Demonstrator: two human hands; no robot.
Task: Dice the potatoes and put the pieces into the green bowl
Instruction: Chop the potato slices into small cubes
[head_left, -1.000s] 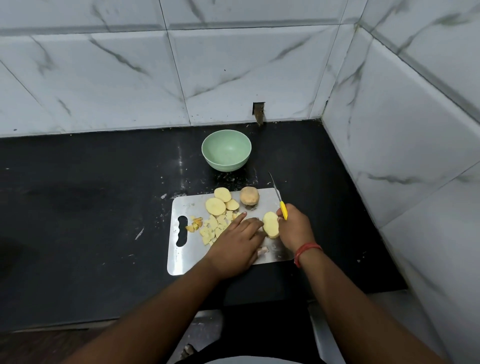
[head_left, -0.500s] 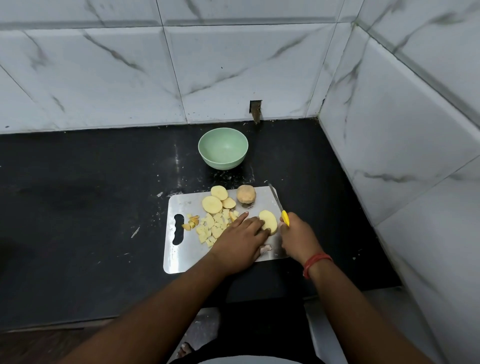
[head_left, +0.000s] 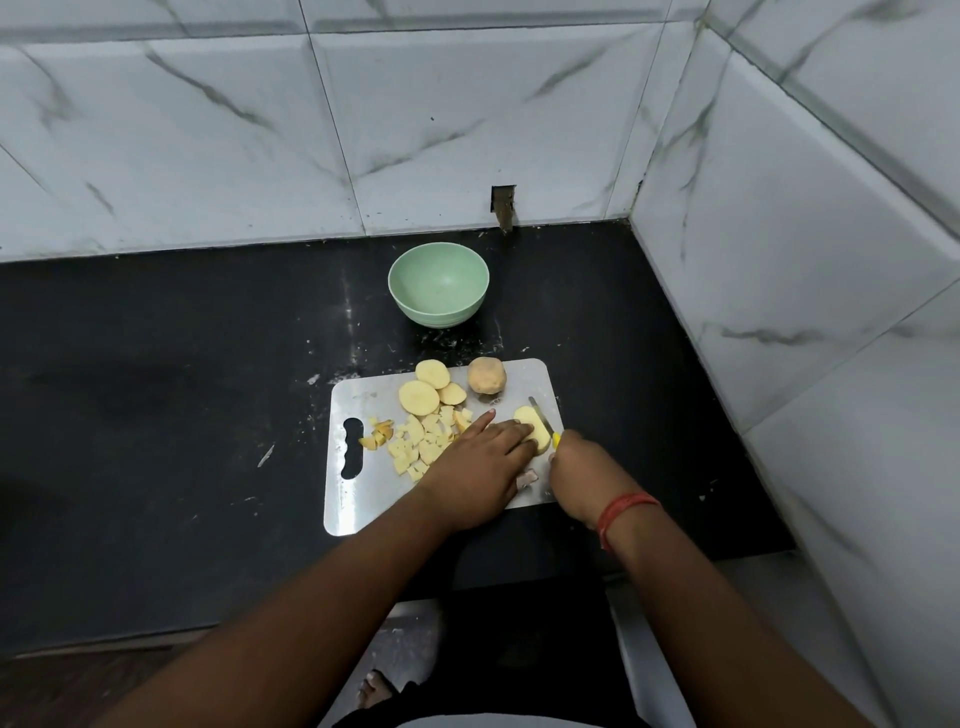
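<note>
On the steel cutting board (head_left: 363, 499) lie three round potato slices (head_left: 418, 397), an uncut potato end (head_left: 487, 376) and a heap of small diced pieces (head_left: 422, 447). My left hand (head_left: 475, 475) presses with straight fingers on a thick potato slice (head_left: 532, 426) at the board's right side. My right hand (head_left: 587, 478) grips a yellow-handled knife (head_left: 543, 422) whose blade lies across that slice. The green bowl (head_left: 439, 285) stands behind the board with nothing in it.
The board lies on a black counter (head_left: 156, 415) that ends at white marble-tiled walls (head_left: 467, 130) behind and to the right. A small dark scrap (head_left: 525, 478) lies on the board between my hands. A foot shows on the floor below the counter edge.
The slice was held up in my right hand with the knife pointing up; it now lies flat on the board under my left fingers, and the knife blade has come down across it.
</note>
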